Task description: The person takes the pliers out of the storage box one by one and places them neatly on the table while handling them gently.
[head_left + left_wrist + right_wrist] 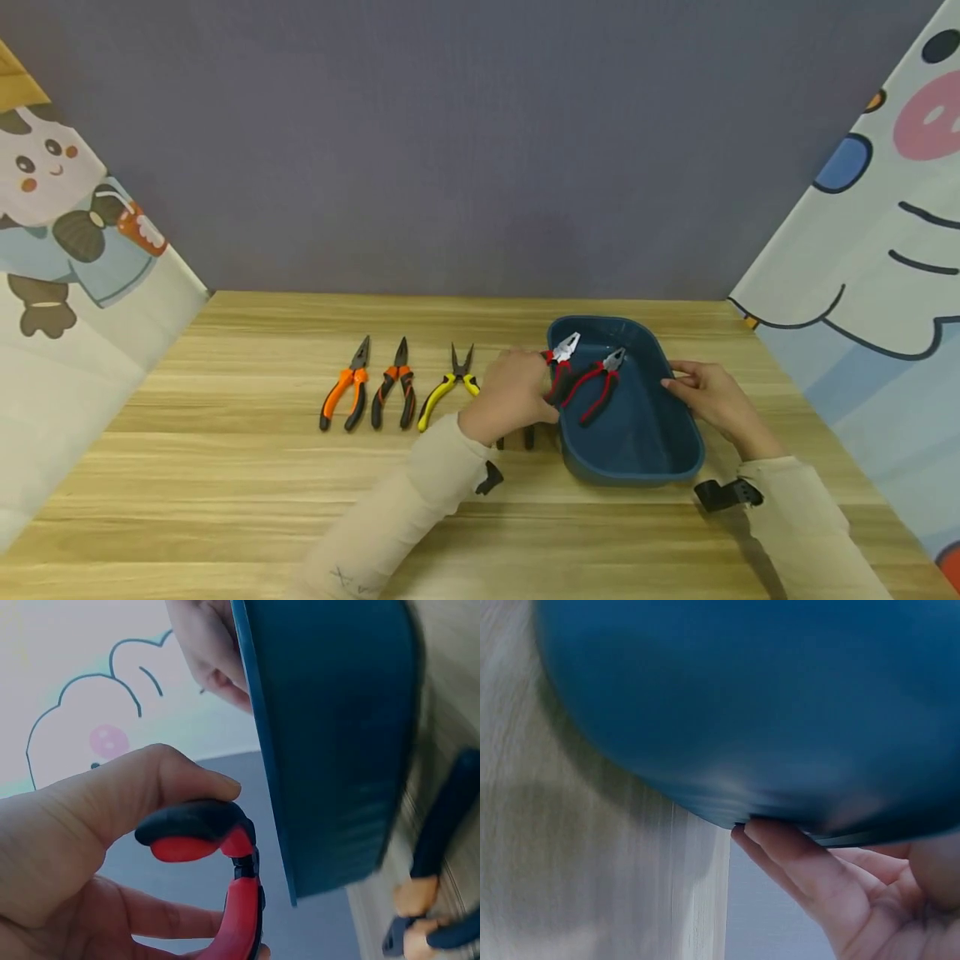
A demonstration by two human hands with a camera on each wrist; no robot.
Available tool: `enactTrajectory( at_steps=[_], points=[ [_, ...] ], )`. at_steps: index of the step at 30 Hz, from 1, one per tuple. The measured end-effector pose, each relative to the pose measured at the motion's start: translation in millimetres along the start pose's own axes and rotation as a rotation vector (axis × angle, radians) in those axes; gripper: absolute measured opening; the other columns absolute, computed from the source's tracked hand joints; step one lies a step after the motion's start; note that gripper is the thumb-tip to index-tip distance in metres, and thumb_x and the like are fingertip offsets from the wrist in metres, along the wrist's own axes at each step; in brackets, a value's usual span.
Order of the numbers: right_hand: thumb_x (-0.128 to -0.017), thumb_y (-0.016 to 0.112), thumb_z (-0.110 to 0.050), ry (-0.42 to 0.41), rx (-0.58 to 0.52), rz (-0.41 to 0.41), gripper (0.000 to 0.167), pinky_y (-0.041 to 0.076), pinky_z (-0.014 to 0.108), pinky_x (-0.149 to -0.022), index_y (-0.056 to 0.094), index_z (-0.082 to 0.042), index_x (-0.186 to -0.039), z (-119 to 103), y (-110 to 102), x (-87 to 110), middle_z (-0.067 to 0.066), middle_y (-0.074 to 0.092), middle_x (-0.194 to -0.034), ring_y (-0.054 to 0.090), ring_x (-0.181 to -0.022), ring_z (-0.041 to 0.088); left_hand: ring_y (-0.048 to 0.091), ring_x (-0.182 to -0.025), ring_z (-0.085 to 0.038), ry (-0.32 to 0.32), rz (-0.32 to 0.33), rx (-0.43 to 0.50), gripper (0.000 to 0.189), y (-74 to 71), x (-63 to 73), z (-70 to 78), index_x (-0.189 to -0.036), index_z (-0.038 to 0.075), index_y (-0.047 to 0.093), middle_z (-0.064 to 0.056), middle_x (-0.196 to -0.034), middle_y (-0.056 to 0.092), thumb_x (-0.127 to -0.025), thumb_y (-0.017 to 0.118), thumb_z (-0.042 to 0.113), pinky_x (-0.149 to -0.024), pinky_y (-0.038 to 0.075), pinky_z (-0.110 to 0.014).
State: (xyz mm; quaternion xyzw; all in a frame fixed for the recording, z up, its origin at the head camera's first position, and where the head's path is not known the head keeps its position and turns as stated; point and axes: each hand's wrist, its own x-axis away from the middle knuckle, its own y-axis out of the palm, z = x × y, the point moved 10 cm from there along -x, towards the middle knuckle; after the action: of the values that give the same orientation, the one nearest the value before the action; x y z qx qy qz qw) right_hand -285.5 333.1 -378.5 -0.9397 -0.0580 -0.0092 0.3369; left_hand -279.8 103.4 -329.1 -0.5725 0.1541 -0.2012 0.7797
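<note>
My left hand (513, 392) grips combination pliers (566, 347) with red and black handles, held over the left rim of a dark blue bin (637, 450). In the left wrist view, the thumb lies along one handle of these pliers (238, 915), beside the bin's outer wall (337, 750). A second red-and-black pair of pliers (600, 387) lies inside the bin, jaws pointing away. At the right side, my right hand (716, 402) pinches the bin's rim; in the right wrist view its fingers (802, 862) are against the wall.
Left of the bin stand in a row orange-and-black pliers (347, 387), black-and-orange pliers (395, 387) and yellow-handled long-nose pliers (450, 383). Another pair of pliers (442, 817) lies close to the bin, mostly hidden under my left hand. A grey panel (465, 167) rises behind the wooden table (225, 500).
</note>
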Motion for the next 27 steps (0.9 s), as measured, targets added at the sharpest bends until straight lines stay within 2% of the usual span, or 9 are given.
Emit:
enactTrajectory(
  at_steps=[2,5,10,14,19,23,25,26,27],
  points=[
    [-0.098,0.05,-0.01,0.0,0.012,0.005,0.049,0.054,0.027,-0.06,0.035,0.02,-0.133,-0.1,-0.9,0.4,0.028,0.066,-0.097,0.065,-0.071,0.007,0.051,-0.076,-0.019,-0.002,0.001,0.003,0.049,-0.8,2.0,-6.1,-0.049,0.013,0.043,0.004,-0.062,0.043,-0.066,0.084,0.034,-0.054,0.039,-0.026],
    [-0.097,0.05,-0.01,0.007,0.012,0.008,0.049,0.054,0.028,-0.06,0.035,0.02,-0.133,0.6,-1.0,0.8,0.028,0.066,-0.096,0.065,-0.071,0.009,0.049,-0.072,-0.018,-0.004,0.013,0.011,0.046,-2.7,6.4,-14.9,-0.051,0.013,0.045,0.003,-0.063,0.045,-0.066,0.084,0.033,-0.059,0.04,-0.027],
    [-0.098,0.051,-0.012,0.006,0.03,0.004,0.05,0.055,0.028,-0.062,0.035,0.02,-0.133,-0.5,0.5,-0.7,0.031,0.064,-0.103,0.067,-0.076,0.015,0.048,-0.069,-0.018,-0.05,-0.006,0.077,0.047,-0.9,14.6,-32.5,-0.051,0.012,0.045,0.001,-0.059,0.04,-0.069,0.084,0.031,-0.049,0.034,-0.026],
    [-0.097,0.051,-0.011,-0.01,0.025,-0.003,0.05,0.055,0.028,-0.062,0.034,0.021,-0.133,-2.7,1.4,-2.8,0.032,0.063,-0.104,0.067,-0.076,0.015,0.044,-0.066,-0.017,-0.062,-0.01,0.103,0.046,-0.7,20.1,-42.3,-0.049,0.012,0.044,0.002,-0.052,0.036,-0.07,0.083,0.028,-0.053,0.032,-0.027],
    [-0.097,0.05,-0.009,-0.002,0.024,-0.001,0.049,0.055,0.028,-0.062,0.033,0.021,-0.133,-1.3,-0.3,-3.2,0.031,0.064,-0.103,0.067,-0.075,0.014,0.048,-0.064,-0.02,-0.076,0.016,0.099,0.047,-3.7,24.3,-54.0,-0.05,0.012,0.044,0.0,-0.052,0.041,-0.07,0.082,0.03,-0.056,0.037,-0.03],
    [-0.097,0.05,-0.009,0.006,0.029,0.0,0.05,0.054,0.028,-0.061,0.033,0.021,-0.133,-0.1,-0.5,-1.9,0.03,0.064,-0.101,0.066,-0.074,0.013,0.059,-0.083,-0.032,-0.111,0.018,0.111,0.044,-5.4,29.6,-65.9,-0.051,0.013,0.045,-0.001,-0.056,0.045,-0.07,0.083,0.026,-0.064,0.045,-0.035],
    [-0.097,0.05,-0.009,0.01,0.022,-0.002,0.05,0.055,0.028,-0.061,0.033,0.022,-0.133,0.0,-0.1,-0.9,0.031,0.064,-0.102,0.067,-0.074,0.014,0.059,-0.082,-0.032,-0.121,0.02,0.128,0.043,-6.0,32.3,-71.4,-0.052,0.012,0.045,0.0,-0.053,0.042,-0.07,0.082,0.023,-0.063,0.045,-0.037],
    [-0.097,0.05,-0.009,0.011,0.019,-0.002,0.05,0.055,0.028,-0.061,0.032,0.022,-0.133,-0.1,-0.1,-0.5,0.031,0.064,-0.102,0.067,-0.074,0.014,0.058,-0.077,-0.03,-0.125,0.024,0.14,0.042,-6.6,33.6,-73.9,-0.051,0.012,0.045,0.001,-0.05,0.039,-0.07,0.082,0.021,-0.067,0.048,-0.038],
    [-0.097,0.05,-0.009,0.01,0.019,-0.004,0.05,0.055,0.028,-0.061,0.032,0.022,-0.133,-0.3,0.1,-0.2,0.032,0.064,-0.102,0.067,-0.075,0.015,0.056,-0.07,-0.027,-0.134,0.025,0.155,0.042,-6.6,35.0,-77.0,-0.051,0.012,0.044,0.001,-0.047,0.037,-0.07,0.081,0.019,-0.063,0.047,-0.037]
  ],
)
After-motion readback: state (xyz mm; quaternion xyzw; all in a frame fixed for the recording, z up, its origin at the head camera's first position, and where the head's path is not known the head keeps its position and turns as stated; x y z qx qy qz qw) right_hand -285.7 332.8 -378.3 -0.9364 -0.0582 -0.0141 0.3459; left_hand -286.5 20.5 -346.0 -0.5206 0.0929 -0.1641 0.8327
